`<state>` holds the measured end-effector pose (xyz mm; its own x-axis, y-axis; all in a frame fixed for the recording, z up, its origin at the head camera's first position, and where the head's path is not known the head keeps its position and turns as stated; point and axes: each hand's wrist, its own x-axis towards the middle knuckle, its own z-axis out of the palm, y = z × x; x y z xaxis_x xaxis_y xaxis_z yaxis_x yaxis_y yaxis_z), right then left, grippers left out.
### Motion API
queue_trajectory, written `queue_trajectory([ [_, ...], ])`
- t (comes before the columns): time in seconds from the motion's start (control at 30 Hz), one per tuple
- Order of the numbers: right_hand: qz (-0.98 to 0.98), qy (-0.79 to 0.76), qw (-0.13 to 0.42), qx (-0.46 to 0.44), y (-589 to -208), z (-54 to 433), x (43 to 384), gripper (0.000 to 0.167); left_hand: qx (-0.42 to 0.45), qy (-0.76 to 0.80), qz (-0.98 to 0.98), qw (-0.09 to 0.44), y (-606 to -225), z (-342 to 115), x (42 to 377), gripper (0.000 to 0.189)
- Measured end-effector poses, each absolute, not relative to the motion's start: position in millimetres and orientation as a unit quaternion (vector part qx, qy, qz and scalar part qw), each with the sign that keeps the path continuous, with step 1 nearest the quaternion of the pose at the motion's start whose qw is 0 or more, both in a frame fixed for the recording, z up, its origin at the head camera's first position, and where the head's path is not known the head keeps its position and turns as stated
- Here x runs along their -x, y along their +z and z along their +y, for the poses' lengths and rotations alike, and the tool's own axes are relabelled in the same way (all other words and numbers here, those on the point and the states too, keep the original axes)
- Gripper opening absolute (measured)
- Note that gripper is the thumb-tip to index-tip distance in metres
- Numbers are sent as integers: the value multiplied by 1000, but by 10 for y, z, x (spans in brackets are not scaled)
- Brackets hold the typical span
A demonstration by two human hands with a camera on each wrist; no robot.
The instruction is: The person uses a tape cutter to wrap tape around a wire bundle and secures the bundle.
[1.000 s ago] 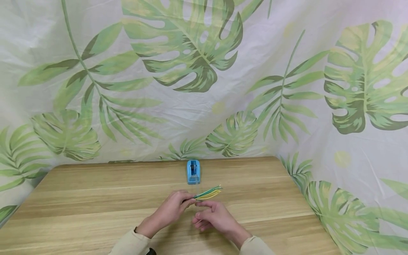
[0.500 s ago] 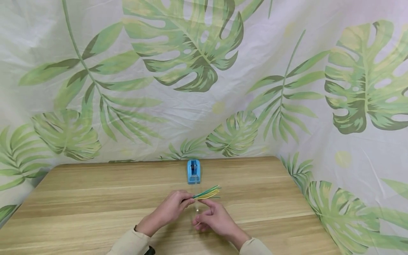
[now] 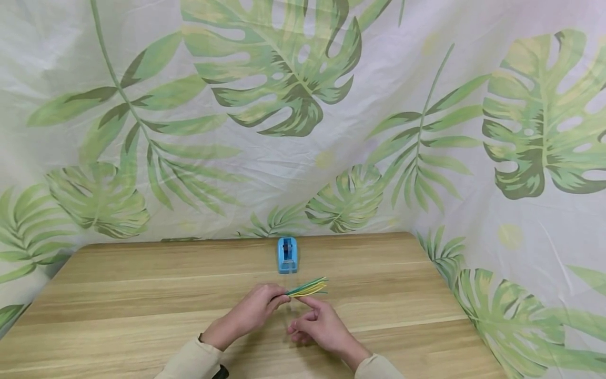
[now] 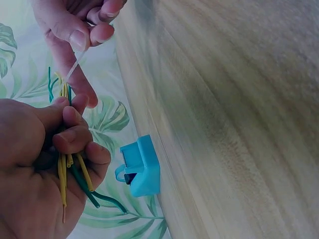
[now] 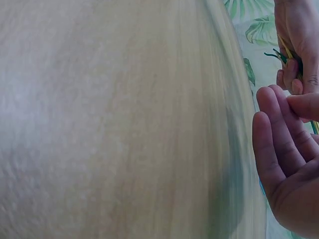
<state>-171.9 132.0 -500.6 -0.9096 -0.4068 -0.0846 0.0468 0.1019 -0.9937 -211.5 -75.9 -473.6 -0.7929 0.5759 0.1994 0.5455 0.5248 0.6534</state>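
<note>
My left hand grips a bundle of green and yellow wires above the table. Their loose ends fan out to the right in the head view, and other ends stick out below the fingers in the left wrist view. Close by on the right, my right hand pinches a narrow clear strip of tape between thumb and a finger. That strip runs up to the wires. The right index finger is stretched out beside the bundle; whether it touches cannot be told. In the right wrist view the strip is hard to make out.
A blue tape dispenser stands at the table's back edge, beyond the hands. The wood-grain table spreads to both sides. A leaf-print cloth hangs behind it and on the right.
The wire ends have shifted slightly, with one green wire now lying lower and apart. The right index finger has straightened. A glint on the tape strip came and went.
</note>
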Motion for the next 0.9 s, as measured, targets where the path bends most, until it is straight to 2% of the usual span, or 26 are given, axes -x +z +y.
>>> queue_trajectory([
  [0.17,736,-646,159,125,-5050,1309,1752,60,-324,367,872,20,-4738,-768,2106,16],
  [0.63,759,-624,147,115,-5128,1295,1889,51,-330,368,869,21,-4733,-756,2114,18],
  [0.9,769,-615,132,109,-5140,1268,1937,30,-324,364,873,32,-4723,-753,2116,17],
])
